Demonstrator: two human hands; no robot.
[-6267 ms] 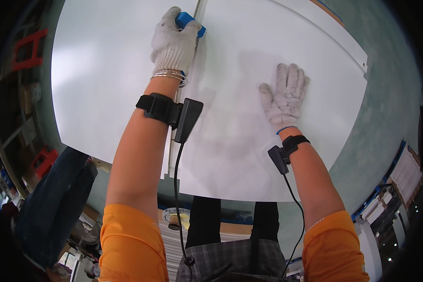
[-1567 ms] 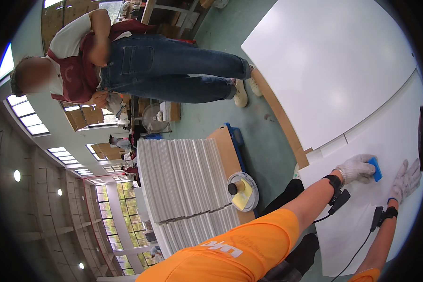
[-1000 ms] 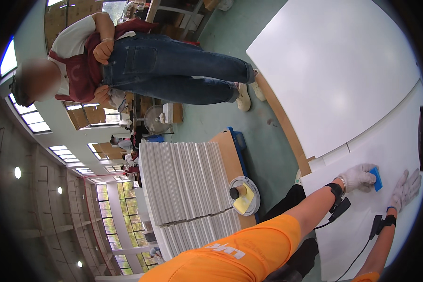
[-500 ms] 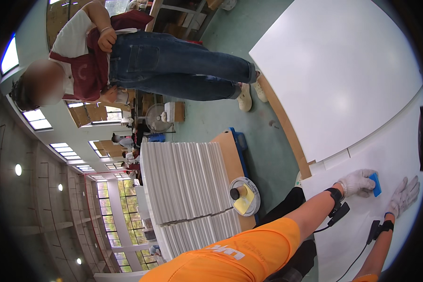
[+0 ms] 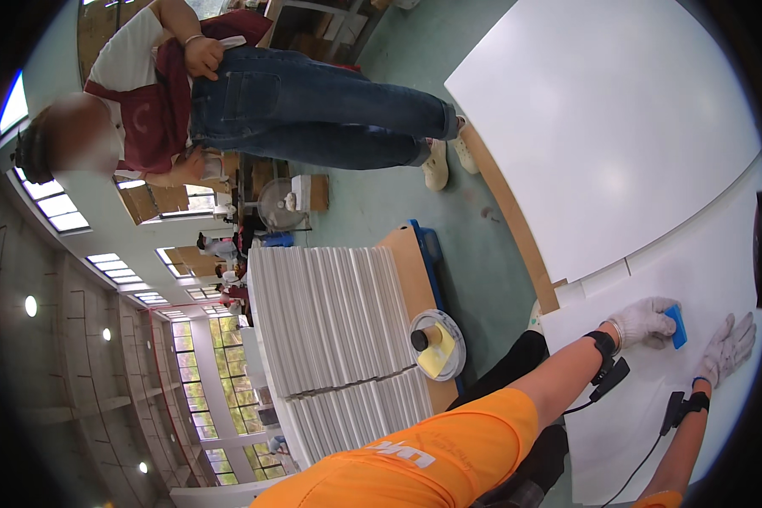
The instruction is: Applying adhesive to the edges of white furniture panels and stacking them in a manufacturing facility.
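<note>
The view is turned far to the left, so my hands sit at the right edge. My left hand (image 5: 645, 321), in a white knit glove, grips a small blue scraper (image 5: 675, 326) pressed on a white panel (image 5: 652, 406). My right hand (image 5: 731, 347), also gloved, lies flat with fingers spread on the same panel, just right of the scraper. Black wrist devices with cables are strapped to both forearms. My orange sleeves fill the lower middle.
A second large white panel (image 5: 618, 127) lies beyond on a wooden base. A stack of white boards (image 5: 330, 330) rests on a blue cart, with a tape roll (image 5: 436, 344) on it. Another person in jeans (image 5: 313, 102) stands on the green floor nearby.
Compared with 6.3 s ago, my head has turned left, pushing the panel and hands to the right edge. Over the last second the hands barely move; the standing person shifts slightly.
</note>
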